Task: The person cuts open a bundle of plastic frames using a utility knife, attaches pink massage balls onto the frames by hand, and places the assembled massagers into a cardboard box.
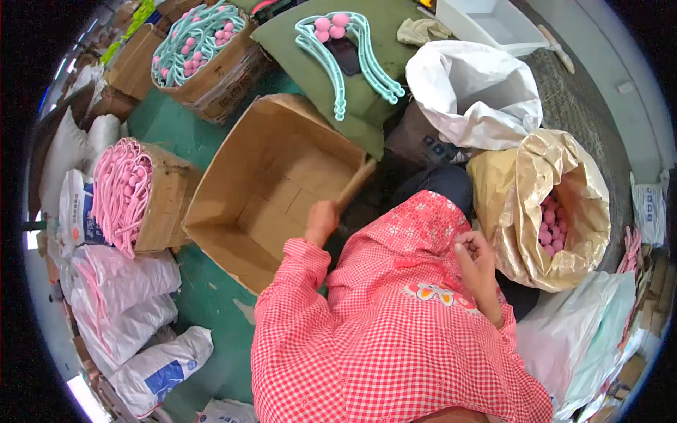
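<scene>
1. One view, head: cardboard box (pixel 243 169) sits on the green floor (pixel 218 303), ahead-left of the wearer, mouth tilted toward them. Left hand (pixel 322 220) curled at its near rim; clamped or just resting, can't tell.
2. Right hand (pixel 479 264) near the gold sack (pixel 501 211): fingers bent, nothing visible in them, can't tell if tips meet.
3. Step looks like steadying the box. I'd pinch the wall mid-rim, thumb opposing fingers; thin card probably buckles if loaded at a corner.
4. Second hand on the opposite wall before any shift, else it likely swings.
5. Hidden: left fingertips, box's outer near wall. Gold sack shows only part of its pink balls (pixel 553 229); white sack (pixel 430 74) interior shadowed. Bags at the edges warped, cut off.
</scene>
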The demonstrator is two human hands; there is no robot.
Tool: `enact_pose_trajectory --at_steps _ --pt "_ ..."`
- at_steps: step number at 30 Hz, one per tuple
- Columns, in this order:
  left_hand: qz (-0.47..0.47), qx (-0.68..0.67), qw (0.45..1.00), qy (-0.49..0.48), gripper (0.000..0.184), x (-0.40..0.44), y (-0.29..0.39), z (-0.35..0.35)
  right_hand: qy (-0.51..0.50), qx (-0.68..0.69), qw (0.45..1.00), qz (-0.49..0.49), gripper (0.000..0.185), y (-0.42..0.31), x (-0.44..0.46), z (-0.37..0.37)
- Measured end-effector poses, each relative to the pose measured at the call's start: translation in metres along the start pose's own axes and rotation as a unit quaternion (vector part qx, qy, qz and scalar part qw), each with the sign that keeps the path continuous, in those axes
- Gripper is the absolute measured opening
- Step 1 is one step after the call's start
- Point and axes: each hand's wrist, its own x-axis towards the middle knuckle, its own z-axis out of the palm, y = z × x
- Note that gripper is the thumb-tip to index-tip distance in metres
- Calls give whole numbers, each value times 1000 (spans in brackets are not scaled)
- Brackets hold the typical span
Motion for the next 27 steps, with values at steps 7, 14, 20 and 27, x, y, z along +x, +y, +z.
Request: enact_pose_trajectory --at_steps 7,14,20,27 --pt "37 -20 999 -13 22 18 41 -25 7 -4 1000 -18 6 9 0 -4" --pt "-23 -431 890 145 39 70 75 -176 34 1 999 17 7 23 -1 -15" --pt "-73 -362 827 423 86 241 79 -210 12 -34 999 -19 7 24 9 -6" --pt "-269 -439 791 331 43 278 128 -227 46 -38 998 -17 5 16 0 -9"
